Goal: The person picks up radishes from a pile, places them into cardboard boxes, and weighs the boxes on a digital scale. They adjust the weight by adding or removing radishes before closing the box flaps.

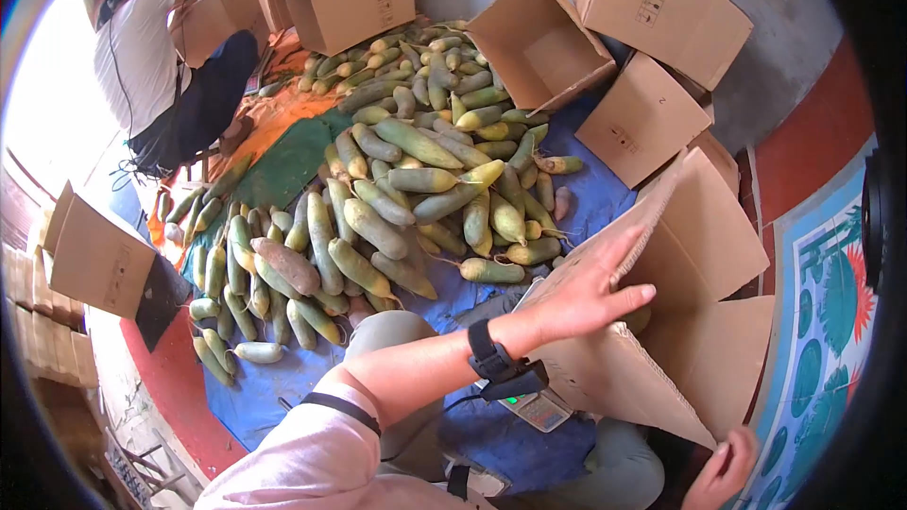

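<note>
A cardboard box (718,217) with raised flaps stands in front of me on the right, tilted on a digital scale (540,411). My left hand (600,293), below a black wristband (488,351), lies over the box's near edge with fingers stretched out and the thumb apart. Beneath that hand, part of a green radish (639,321) shows inside the box; the rest of the inside is hidden. At the lower right, my right hand (726,474) has its fingers curled in beside the corner of a flap, with nothing visible in them.
A large heap of green radishes (378,227) covers a blue sheet (246,397). More cardboard boxes (548,42) stand behind and at the right. Another person (151,66) crouches by a box at the upper left. A patterned mat (822,321) lies at the right.
</note>
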`<state>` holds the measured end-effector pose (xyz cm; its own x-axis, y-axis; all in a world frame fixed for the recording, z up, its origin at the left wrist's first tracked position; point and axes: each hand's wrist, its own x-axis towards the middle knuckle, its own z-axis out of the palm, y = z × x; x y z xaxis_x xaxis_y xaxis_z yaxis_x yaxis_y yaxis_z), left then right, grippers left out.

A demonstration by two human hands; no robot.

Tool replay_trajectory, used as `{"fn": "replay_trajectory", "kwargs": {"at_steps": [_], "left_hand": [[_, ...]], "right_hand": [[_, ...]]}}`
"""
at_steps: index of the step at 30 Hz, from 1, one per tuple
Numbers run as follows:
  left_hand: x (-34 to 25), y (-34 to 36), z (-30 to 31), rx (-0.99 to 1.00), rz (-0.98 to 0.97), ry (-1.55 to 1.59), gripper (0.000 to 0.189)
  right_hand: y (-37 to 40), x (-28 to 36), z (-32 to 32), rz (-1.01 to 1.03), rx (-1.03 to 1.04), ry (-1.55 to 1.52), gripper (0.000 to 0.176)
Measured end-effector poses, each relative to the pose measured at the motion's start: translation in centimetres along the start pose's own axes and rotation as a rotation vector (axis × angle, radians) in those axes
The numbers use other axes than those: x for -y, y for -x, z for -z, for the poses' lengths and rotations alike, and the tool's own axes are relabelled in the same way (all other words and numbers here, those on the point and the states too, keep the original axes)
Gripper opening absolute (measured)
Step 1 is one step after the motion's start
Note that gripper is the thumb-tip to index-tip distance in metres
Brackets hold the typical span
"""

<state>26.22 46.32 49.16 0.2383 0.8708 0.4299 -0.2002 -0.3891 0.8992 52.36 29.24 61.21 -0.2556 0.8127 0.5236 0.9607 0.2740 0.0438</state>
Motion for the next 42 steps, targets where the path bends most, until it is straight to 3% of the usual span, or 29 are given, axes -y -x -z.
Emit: {"fn": "replay_trajectory", "kwargs": {"at_steps": [4,6,10,12,13,15,18,22,24,42], "left_hand": [[0.1,0.1,-0.6,-0.007,0.016,-0.139,0.06],[0.4,0.2,-0.9,-0.018,0.02,-0.144,0.059],[0.9,0.3,-1.2,-0.024,0.004,-0.144,0.059],[1.1,0.5,-1.3,-0.038,-0.008,-0.135,0.059],[1.0,0.6,-1.3,-0.04,0.002,-0.127,0.059],[0.9,0.7,-1.4,-0.04,0.015,-0.114,0.06],[0.5,0.7,-1.5,-0.056,0.022,-0.079,0.057],[0.8,0.7,-1.5,-0.049,0.011,-0.103,0.059],[0.4,0.7,-1.3,-0.057,0.015,-0.091,0.058],[1.2,0.9,-2.0,-0.076,0.0,-0.144,0.06]], "right_hand": [[-6.2,-1.5,-1.7,-0.023,0.053,-0.09,0.013],[-9.4,-2.8,-2.8,-0.067,0.334,-0.227,0.014],[-14.2,-4.3,-7.7,-0.062,0.421,-0.308,0.017],[-15.9,-5.6,-10.3,-0.02,0.622,-0.321,0.018],[-16.8,-5.6,-11.4,-0.012,0.625,-0.322,0.018],[-18.3,-5.5,-13.3,-0.102,0.873,-0.34,0.019],[-19.5,-6.1,-17.2,-0.038,1.039,-0.078,0.025],[-17.4,-8.7,-24.6,0.033,1.112,0.126,0.028],[-15.4,-9.8,-27.5,-0.036,1.066,-0.51,0.038],[-12.2,-5.2,-32.6,0.055,0.97,-0.736,0.043]]}}
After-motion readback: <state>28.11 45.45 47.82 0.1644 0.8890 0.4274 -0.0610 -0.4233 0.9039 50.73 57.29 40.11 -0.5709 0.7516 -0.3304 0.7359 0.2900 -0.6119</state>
